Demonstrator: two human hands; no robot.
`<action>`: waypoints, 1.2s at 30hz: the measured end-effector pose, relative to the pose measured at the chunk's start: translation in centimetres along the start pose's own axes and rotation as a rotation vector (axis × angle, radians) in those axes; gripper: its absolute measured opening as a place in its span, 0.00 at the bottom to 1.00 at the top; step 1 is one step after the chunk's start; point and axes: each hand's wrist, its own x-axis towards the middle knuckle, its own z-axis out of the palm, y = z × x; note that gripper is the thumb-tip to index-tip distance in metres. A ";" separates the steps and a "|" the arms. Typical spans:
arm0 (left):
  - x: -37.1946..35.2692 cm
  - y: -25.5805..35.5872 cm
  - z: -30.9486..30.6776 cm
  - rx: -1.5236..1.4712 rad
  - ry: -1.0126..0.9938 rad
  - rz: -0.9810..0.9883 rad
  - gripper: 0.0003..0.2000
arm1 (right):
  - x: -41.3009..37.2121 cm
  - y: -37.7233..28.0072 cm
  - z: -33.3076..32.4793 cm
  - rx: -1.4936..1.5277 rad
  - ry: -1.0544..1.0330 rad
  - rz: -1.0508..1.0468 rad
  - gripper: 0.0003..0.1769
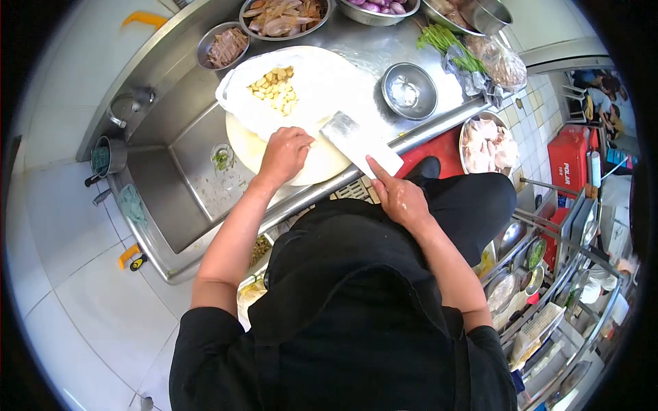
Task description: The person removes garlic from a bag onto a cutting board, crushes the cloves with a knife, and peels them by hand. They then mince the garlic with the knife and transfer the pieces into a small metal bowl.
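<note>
My right hand (399, 198) grips a wide-bladed cleaver (360, 142), its blade angled up and left over the edge of the round white cutting board (240, 140). Over the board's near part, my left hand (284, 157) is closed in a pinch. Something small and pale shows at its fingertips, too small to name. Farther back on the board lies a pile of yellowish pieces (275, 90) that look like peeled garlic cloves, on what seems to be a white plastic sheet. An empty-looking metal bowl (410, 91) stands right of the board.
A steel sink (195, 181) lies to the left. Bowls of brownish peelings (282, 17), shallots (377, 7) and meat (227, 48) line the back. Green stalks (449, 46) lie back right. Lower right, a bowl of raw meat (488, 145) stands near a shelf rack (555, 274).
</note>
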 end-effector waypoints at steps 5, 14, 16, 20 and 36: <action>-0.7 -0.2 -0.4 0.029 0.070 -0.051 0.16 | -0.3 -0.8 0.6 0.005 0.009 -0.009 0.33; 1.5 -0.1 -0.6 -0.117 0.327 -0.021 0.14 | 1.0 -1.6 1.8 0.007 0.040 -0.086 0.35; 4.2 2.7 1.1 -0.127 0.431 0.141 0.13 | 1.6 -1.4 2.4 -0.008 0.044 -0.104 0.36; 8.8 3.7 4.9 0.021 0.288 0.275 0.21 | 1.8 -1.7 3.0 -0.154 0.014 -0.104 0.36; 8.8 3.1 4.5 -0.223 0.326 0.180 0.20 | 3.7 -0.5 1.3 -0.129 -0.027 -0.092 0.33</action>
